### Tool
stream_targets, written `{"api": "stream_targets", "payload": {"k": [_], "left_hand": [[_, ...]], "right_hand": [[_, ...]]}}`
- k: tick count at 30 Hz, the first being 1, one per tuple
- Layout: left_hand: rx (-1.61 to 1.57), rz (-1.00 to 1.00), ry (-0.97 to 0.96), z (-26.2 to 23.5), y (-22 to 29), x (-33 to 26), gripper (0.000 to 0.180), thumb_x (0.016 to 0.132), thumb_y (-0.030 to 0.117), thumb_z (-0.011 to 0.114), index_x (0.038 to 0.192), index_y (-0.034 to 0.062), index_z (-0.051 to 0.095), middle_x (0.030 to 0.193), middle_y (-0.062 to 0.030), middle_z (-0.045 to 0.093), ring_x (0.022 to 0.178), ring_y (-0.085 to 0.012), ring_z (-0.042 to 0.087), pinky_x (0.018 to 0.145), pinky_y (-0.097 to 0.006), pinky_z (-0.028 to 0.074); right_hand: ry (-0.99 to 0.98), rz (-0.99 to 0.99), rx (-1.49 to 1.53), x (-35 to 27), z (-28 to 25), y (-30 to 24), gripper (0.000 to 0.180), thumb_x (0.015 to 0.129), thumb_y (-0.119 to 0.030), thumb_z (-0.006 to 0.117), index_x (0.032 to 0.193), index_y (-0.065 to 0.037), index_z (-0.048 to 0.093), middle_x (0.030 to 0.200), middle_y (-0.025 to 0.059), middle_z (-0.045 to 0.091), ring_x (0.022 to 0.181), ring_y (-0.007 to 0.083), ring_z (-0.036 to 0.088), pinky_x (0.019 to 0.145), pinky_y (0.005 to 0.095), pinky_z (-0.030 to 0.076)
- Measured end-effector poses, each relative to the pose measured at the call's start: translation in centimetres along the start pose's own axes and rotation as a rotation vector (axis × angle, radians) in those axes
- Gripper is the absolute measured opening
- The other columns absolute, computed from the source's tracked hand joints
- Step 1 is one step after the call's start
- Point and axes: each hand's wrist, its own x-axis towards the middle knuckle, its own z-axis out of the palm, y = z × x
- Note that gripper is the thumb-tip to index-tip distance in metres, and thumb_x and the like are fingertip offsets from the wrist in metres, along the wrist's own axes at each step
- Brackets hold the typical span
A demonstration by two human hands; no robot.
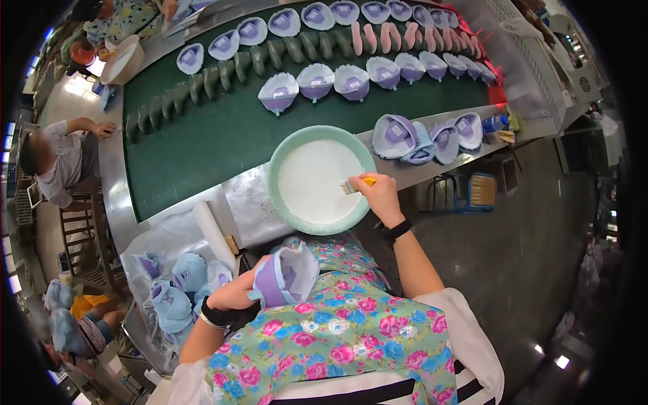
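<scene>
My left hand [236,291] is wrapped round a purple and pale-blue shoe upper [287,275], held low in front of my flowered apron with its opening facing up. My right hand [382,198] grips a flat brush [349,187] by its yellow handle, the bristles over the right part of a pale-green basin [275,182]. White liquid [312,172] fills much of that basin. Whether the bristles touch the liquid, I cannot tell. Several more uppers [393,137] lie on the metal ledge just right of the basin.
Beyond the basin, a green conveyor belt [196,148] carries rows of uppers [316,82] and dark or pink sole-shaped pieces [239,66]. A bin [145,253] of light-blue uppers stands at left. A person [64,158] sits beside the belt's left edge. A stool [481,190] stands at right.
</scene>
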Motion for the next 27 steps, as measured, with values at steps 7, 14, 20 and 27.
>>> {"api": "stream_targets", "payload": {"k": [7,14,20,27], "left_hand": [[-0.252,-0.101,0.525,0.1,-5.2,2.5,0.066,0.091,0.002,0.054,0.147,0.0061,0.019,0.142,-0.0080,0.035,0.130,-0.0185,0.034,0.109,-0.034,0.028],[-0.849,-0.051,0.699,-0.3,-7.7,6.0,0.051,0.097,0.014,0.050,0.144,0.0118,0.031,0.133,-0.0049,0.048,0.121,-0.0187,0.048,0.103,-0.036,0.040],[-0.872,-0.044,0.572,-1.1,-7.5,7.8,0.051,0.097,0.018,0.052,0.144,0.0109,0.033,0.133,-0.0049,0.051,0.119,-0.0188,0.052,0.100,-0.036,0.044],[-0.875,0.002,0.491,-1.0,-5.8,9.8,0.046,0.095,0.014,0.054,0.140,0.0115,0.042,0.132,-0.0040,0.053,0.119,-0.0177,0.052,0.101,-0.036,0.044]], "right_hand": [[-0.067,0.010,-0.053,-0.6,4.7,4.2,0.019,0.076,-0.015,0.073,0.090,-0.002,0.071,0.082,0.0197,0.068,0.074,0.0334,0.066,0.067,0.0359,0.053],[-0.021,0.045,0.017,-0.7,4.6,3.3,0.018,0.076,-0.009,0.073,0.093,-0.001,0.070,0.084,0.0175,0.069,0.075,0.0285,0.068,0.068,0.0325,0.053],[-0.171,-0.045,0.373,-1.5,0.1,-6.7,0.020,0.078,-0.005,0.074,0.097,-0.001,0.070,0.087,0.0090,0.071,0.077,0.0139,0.067,0.070,0.0259,0.052],[-0.127,-0.035,0.401,-1.4,-0.6,-7.0,0.018,0.078,-0.008,0.074,0.093,0.001,0.070,0.085,0.0089,0.071,0.074,0.0119,0.066,0.067,0.0232,0.051]]}}
